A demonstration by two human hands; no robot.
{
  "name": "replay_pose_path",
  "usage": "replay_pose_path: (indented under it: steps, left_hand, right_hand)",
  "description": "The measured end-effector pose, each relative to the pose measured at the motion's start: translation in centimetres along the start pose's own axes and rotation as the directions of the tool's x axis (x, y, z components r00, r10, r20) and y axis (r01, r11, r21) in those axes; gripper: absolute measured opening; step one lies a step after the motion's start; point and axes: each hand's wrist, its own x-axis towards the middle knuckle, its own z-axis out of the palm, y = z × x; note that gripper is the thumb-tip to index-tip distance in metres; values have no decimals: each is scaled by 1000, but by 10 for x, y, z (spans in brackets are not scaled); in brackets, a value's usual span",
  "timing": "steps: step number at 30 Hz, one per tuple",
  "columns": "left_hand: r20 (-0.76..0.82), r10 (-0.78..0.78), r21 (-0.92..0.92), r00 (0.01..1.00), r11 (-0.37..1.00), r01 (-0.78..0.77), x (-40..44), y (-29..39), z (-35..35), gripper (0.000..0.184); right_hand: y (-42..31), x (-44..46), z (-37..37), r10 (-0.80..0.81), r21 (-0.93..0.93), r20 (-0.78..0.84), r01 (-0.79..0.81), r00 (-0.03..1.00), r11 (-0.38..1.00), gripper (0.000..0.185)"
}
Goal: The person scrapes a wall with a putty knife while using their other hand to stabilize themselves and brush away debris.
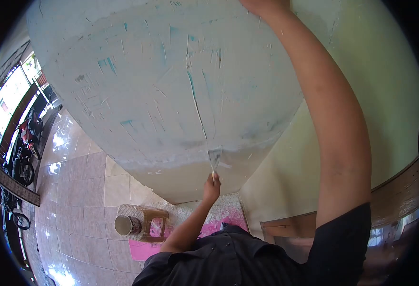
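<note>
Scraper (pixel 214 156), flat, flared, greyish, up at lower wall (pixel 166 95): scratched, patchy, blue-flecked. Left hand (pixel 212 188) closed round it; right hand (pixel 265 5) cropped at top, can't tell its state.

No readable text, label, brand, number or sign anywhere. Scraper (pixel 214 156), just below center: no legible lettering on blade. Wall (pixel 157 100), 10 to 12 o'clock: scratches and teal streaks, not letters. Tin (pixel 127 225), between 7 and 8 o'clock: nothing legible. Red motorbike (pixel 27 136), 9 o'clock: may carry a plate or badge, but too small and glare-washed to tell.
</note>
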Motion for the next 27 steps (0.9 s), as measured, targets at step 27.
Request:
replay_pose_path:
  steps: [27]
  left_hand:
    - [-58,37,-255,998,966,-51,17,43,-32,39]
  right_hand:
    - [0,-2,0,4,-22,-7,-4,1000,1000,63]
